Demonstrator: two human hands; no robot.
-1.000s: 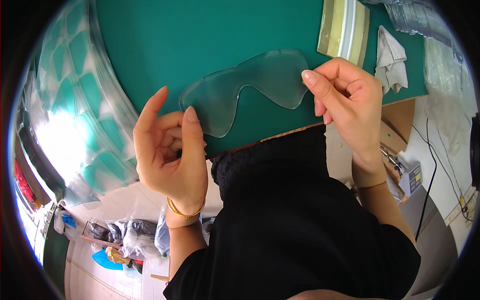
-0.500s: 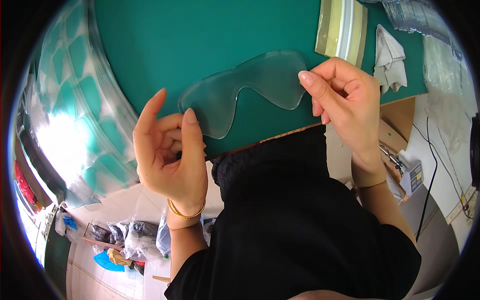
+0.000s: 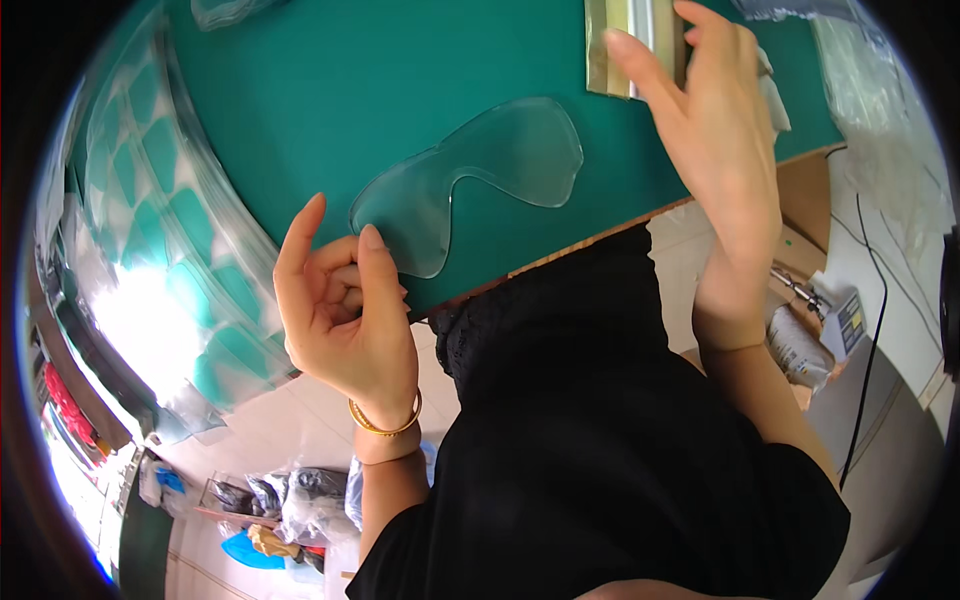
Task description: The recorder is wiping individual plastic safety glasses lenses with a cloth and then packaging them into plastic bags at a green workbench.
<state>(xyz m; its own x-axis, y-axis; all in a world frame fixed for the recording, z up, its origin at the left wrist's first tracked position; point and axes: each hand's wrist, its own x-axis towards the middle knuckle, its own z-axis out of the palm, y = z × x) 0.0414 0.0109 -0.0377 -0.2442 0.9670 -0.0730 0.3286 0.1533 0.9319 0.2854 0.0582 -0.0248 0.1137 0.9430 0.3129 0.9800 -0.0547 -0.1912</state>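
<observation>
A clear goggle lens [image 3: 500, 160] with a nose notch is tilted over the green tabletop. Its left end is pinched between the thumb and fingers of my left hand [image 3: 345, 310], the index finger sticking out free. My right hand [image 3: 715, 130] is over a flat yellowish strip stack [image 3: 603, 60] with a pale stripe down its middle. Thumb and fingers are spread across it; whether they touch it I cannot tell. Behind that hand a grey cloth [image 3: 775, 105] is mostly hidden.
Clear plastic sheeting with lens-shaped pockets [image 3: 150, 170] covers the left side of the green table [image 3: 300, 90]. Another clear piece [image 3: 225, 10] lies at the far left. Plastic wrap [image 3: 870, 110] hangs at the right. The table's wooden edge [image 3: 560, 262] runs before my body.
My right hand has let go of the lens's right end and moved away and up to the yellowish stack. My left hand keeps the lens, nearly in place.
</observation>
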